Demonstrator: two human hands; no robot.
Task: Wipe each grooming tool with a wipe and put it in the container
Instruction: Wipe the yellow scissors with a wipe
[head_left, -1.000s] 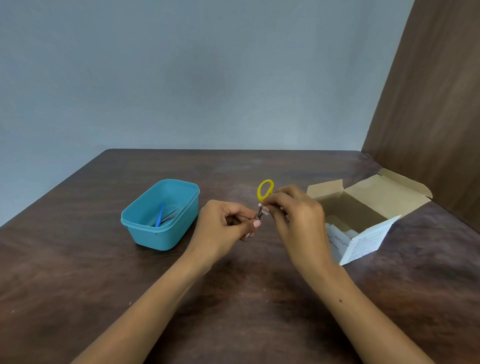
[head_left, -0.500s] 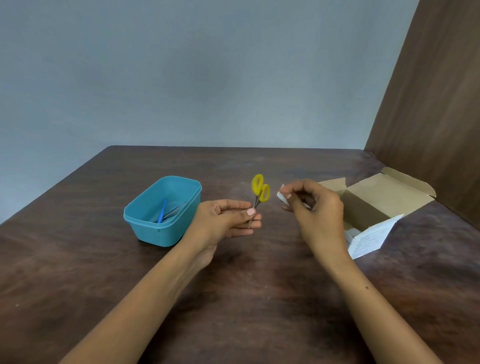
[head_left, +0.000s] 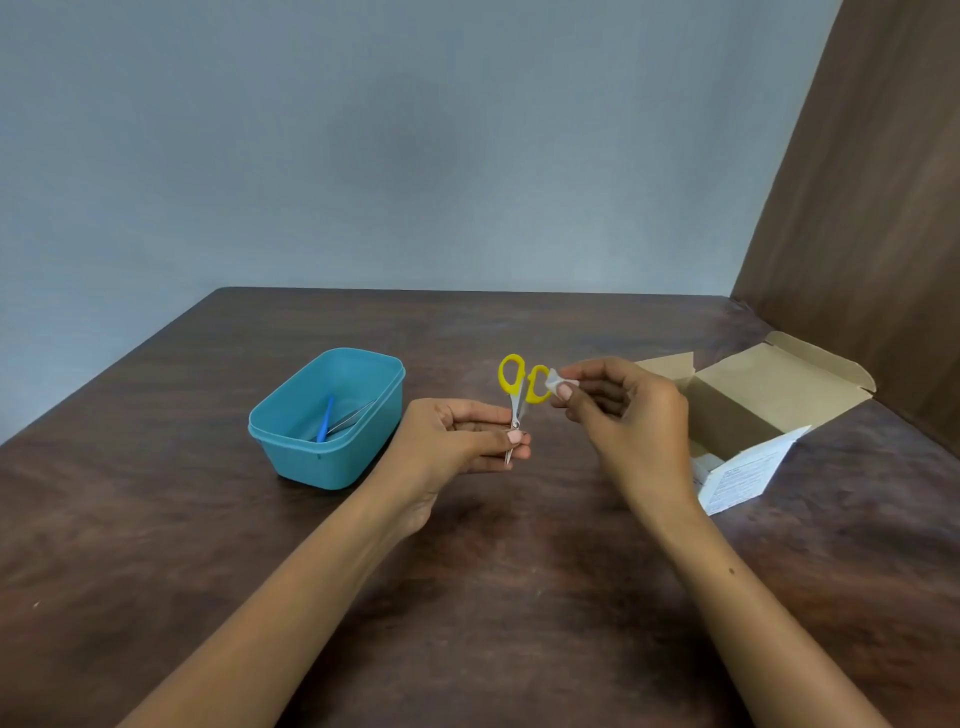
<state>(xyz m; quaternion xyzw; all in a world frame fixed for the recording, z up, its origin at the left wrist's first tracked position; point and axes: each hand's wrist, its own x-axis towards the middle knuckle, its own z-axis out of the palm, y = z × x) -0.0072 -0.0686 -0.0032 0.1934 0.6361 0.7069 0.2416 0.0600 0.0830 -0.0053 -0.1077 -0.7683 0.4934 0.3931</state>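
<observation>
Small scissors with yellow handles (head_left: 514, 384) stand upright above the table, blades down. My left hand (head_left: 457, 441) pinches the blades near the pivot between thumb and fingers. My right hand (head_left: 618, 410) pinches a small white wipe (head_left: 557, 384) against the right yellow handle loop. To the left sits the teal container (head_left: 291, 441), holding a blue-handled tool (head_left: 326, 423) and metal tweezers (head_left: 350, 418).
An open cardboard box (head_left: 748, 405) lies at the right, its flaps spread and white packets inside. A brown wooden panel (head_left: 872, 208) rises at the far right. The dark wooden table (head_left: 493, 597) has bare surface in front of my arms.
My right hand pulled the wipe off the blades, moved right, then came back to the yellow handle. My left hand turned the scissors so both handle loops stand up.
</observation>
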